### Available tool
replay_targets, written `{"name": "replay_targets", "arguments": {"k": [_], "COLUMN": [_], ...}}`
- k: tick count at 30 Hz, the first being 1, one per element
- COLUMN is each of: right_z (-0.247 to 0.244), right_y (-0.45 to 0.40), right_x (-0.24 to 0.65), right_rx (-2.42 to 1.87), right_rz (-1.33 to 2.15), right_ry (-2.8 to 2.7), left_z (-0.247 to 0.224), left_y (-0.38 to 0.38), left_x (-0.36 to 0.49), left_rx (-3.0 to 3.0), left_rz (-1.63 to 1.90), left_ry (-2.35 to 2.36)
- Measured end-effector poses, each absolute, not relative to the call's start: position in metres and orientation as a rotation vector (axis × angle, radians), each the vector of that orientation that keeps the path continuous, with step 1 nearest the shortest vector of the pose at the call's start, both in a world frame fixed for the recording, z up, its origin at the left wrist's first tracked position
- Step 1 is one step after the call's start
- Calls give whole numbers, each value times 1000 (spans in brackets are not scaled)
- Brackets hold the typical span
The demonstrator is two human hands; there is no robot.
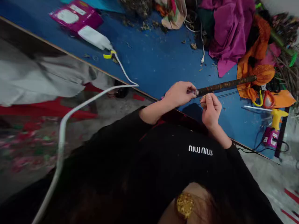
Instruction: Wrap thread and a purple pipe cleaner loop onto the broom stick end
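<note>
A dark brown wrapped stick (226, 84) points to the upper right over the blue table. My left hand (181, 93) is closed around its near end, where a purplish, shiny bit shows between thumb and fingers. Just below the stick, my right hand (211, 109) is pinched shut, thumb against forefinger. A small pale tip sticks out of that pinch, too little showing to name. Thin dark lines run beside the stick to the right of this hand; whether they are strands or shadow I cannot tell. The stick's far end lies by an orange cloth bundle (263, 74).
On the blue table (149, 59) are a purple packet (76, 17), a white power strip (94, 37) with its cable (98, 93), and purple cloth (231, 31). Scissors (259, 99) and a yellow glue gun (277, 118) lie right. Dry twigs (287, 71) pile behind.
</note>
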State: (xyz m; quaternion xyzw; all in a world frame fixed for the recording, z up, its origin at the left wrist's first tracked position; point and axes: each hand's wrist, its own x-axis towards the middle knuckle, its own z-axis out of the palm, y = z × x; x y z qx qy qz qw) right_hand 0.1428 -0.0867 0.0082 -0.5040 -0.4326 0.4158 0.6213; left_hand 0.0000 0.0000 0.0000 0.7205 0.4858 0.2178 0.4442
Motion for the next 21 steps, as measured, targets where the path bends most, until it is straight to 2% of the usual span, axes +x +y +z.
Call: {"name": "replay_targets", "arguments": {"k": [10, 21], "right_z": [40, 30], "right_y": [-33, 15], "right_x": [168, 161], "right_rx": [-1158, -1224], "right_rz": [1028, 1205], "right_ry": [-1279, -1368], "left_z": [7, 16], "left_y": [-2, -2], "left_x": [-3, -2], "left_rx": [1832, 1879], "left_rz": [538, 430], "left_ry": [1152, 1212]}}
